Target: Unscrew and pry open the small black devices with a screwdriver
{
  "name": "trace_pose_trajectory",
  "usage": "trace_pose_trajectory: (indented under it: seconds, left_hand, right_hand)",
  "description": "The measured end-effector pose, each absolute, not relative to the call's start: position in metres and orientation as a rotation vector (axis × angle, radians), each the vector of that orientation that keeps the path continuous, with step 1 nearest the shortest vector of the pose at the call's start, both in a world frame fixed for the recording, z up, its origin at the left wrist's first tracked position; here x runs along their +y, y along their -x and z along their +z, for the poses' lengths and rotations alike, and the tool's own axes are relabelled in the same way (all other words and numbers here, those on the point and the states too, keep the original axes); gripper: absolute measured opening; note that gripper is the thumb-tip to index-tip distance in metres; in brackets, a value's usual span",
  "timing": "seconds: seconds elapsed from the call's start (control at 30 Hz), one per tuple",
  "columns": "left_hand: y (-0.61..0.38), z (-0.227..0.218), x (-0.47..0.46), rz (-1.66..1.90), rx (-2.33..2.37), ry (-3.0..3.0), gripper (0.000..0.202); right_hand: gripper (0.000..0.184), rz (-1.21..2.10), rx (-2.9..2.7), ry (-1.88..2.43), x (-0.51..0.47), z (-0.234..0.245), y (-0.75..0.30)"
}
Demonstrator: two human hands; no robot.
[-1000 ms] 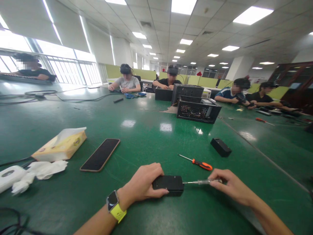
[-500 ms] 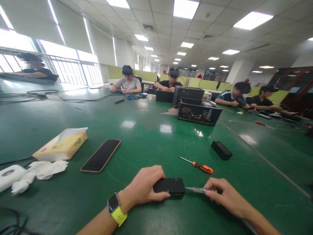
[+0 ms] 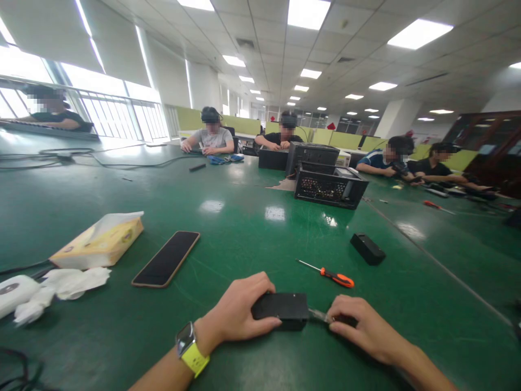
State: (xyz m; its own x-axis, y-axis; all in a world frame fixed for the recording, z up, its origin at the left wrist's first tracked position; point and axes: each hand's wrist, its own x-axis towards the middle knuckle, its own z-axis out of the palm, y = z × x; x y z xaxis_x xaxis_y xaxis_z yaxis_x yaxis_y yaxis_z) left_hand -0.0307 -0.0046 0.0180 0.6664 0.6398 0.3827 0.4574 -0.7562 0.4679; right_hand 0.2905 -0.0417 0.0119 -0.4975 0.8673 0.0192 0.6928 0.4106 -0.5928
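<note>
My left hand (image 3: 238, 309), with a watch on a yellow strap at the wrist, is closed over a small black box (image 3: 285, 308) lying on the green table (image 3: 244, 228). Just right of the box, my right hand (image 3: 358, 326) is curled round a clear-handled screwdriver (image 3: 319, 315); its metal tip touches the box's right end. Most of the tool is hidden in my fingers.
An orange-handled screwdriver (image 3: 331, 276) lies just beyond my hands, with a second black box (image 3: 367, 248) farther right. A phone (image 3: 166, 258), tissue box (image 3: 100, 243) and crumpled tissue (image 3: 69, 282) sit to the left. Open computer cases (image 3: 329, 184) stand mid-table. Several other people sit along the far edges.
My right hand has slid left along the clear-handled screwdriver, from about a handle's length away to right beside the black box. My left hand has stayed on the box.
</note>
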Motion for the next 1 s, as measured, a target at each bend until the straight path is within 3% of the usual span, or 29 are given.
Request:
trace_pose_trajectory:
  seconds: [0.23,0.43,0.53,0.57,0.7,0.83,0.9,1.0]
  left_hand:
    - [0.033,0.016,-0.003,0.757,0.863,-2.542,0.034]
    - [0.03,0.017,-0.004,0.784,0.879,-2.558,0.034]
    - [0.029,0.018,-0.005,0.795,0.876,-2.56,0.034]
    - [0.029,0.018,-0.006,0.799,0.877,-2.559,0.034]
    - [0.029,0.017,-0.006,0.844,0.845,-2.521,0.036]
    - [0.035,0.012,-0.002,1.066,0.831,-2.373,0.051]
    - [0.037,0.008,0.001,1.175,0.882,-2.322,0.037]
    - [0.039,0.005,0.005,1.258,0.925,-2.3,0.023]
  right_hand:
    - [0.019,1.366,-1.771,1.319,-0.04,0.013,-0.308]
    - [0.01,0.874,-1.964,1.333,-0.028,0.02,-0.254]
    - [0.064,0.814,-2.129,1.294,-0.023,0.023,-0.227]
    - [0.069,0.776,-2.196,1.272,-0.022,0.023,-0.219]
    - [0.041,0.691,-2.319,1.303,-0.024,0.02,-0.201]
    - [0.032,0.721,-2.151,1.328,-0.031,0.029,-0.228]
    - [0.036,0.682,-1.96,1.421,-0.033,0.034,-0.266]
    - [0.059,0.418,-1.449,1.743,-0.032,0.032,-0.347]
